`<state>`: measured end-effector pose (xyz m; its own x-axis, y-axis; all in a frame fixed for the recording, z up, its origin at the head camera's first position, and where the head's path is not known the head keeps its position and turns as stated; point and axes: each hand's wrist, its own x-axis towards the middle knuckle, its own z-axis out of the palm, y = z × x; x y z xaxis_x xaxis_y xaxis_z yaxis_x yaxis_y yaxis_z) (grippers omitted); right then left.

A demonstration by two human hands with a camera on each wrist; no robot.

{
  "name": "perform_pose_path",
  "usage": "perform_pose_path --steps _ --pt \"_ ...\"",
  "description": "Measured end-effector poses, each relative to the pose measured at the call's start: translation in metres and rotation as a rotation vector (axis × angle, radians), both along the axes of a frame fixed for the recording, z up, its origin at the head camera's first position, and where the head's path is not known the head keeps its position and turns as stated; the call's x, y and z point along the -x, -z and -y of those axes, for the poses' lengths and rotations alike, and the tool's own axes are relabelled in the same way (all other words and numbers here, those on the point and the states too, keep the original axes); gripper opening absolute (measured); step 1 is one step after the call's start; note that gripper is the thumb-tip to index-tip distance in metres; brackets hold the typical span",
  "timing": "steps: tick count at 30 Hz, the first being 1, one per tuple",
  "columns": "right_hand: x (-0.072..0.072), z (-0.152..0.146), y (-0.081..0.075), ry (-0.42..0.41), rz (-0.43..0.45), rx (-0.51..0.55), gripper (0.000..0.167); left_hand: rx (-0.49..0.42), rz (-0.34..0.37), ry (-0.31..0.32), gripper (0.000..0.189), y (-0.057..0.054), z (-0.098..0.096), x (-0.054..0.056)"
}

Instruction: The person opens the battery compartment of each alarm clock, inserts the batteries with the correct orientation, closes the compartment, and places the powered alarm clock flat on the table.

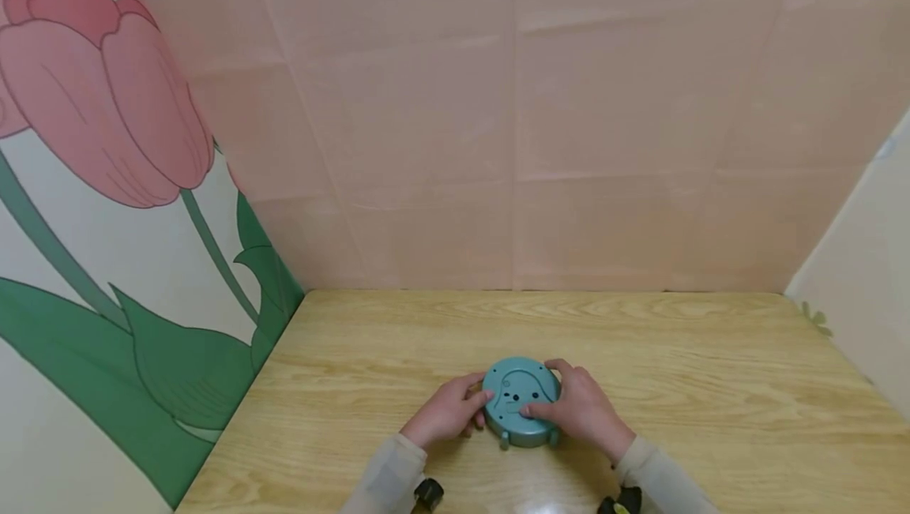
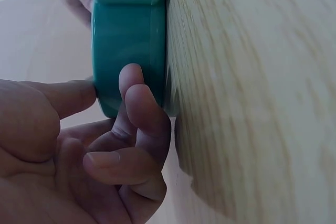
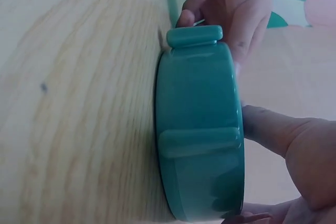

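Observation:
A round teal plastic object (image 1: 517,376) lies flat on the wooden table (image 1: 341,403), its upper face marked with a simple dog-like face and small dark holes. Two short stubby feet stick out from its near rim; the teal side wall (image 3: 197,93) and both feet show in the right wrist view. My left hand (image 1: 448,411) holds its left edge, thumb at the top rim and fingertips against the side. With its thumb on the upper face and fingers at the far right rim, my right hand (image 1: 584,411) grips the other side. The underside is hidden.
A pink sheet (image 1: 512,119) hangs behind the table's back edge. The left wall (image 1: 78,222) carries a large tulip picture, and a pale wall (image 1: 867,261) stands at the right. Dark straps (image 1: 428,492) are near the wrists.

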<state>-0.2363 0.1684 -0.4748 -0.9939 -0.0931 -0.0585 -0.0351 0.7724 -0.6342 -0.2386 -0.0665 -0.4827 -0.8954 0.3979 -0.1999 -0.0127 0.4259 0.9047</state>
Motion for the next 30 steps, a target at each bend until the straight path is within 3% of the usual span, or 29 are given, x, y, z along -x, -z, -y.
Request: perform_pose_path --steps 16,23,30 --pt "-0.0005 0.0031 -0.0064 0.039 0.129 0.074 0.093 0.010 0.004 -0.005 0.050 0.0008 -0.0016 -0.0006" --pt "-0.0016 0.0040 -0.0059 0.061 0.186 0.160 0.093 0.013 -0.001 -0.010 0.051 0.0003 -0.0027 -0.0022" --pt "-0.0020 0.0040 -0.0069 0.087 0.195 0.200 0.094 0.019 -0.010 -0.004 0.050 -0.0029 -0.0037 -0.0003"
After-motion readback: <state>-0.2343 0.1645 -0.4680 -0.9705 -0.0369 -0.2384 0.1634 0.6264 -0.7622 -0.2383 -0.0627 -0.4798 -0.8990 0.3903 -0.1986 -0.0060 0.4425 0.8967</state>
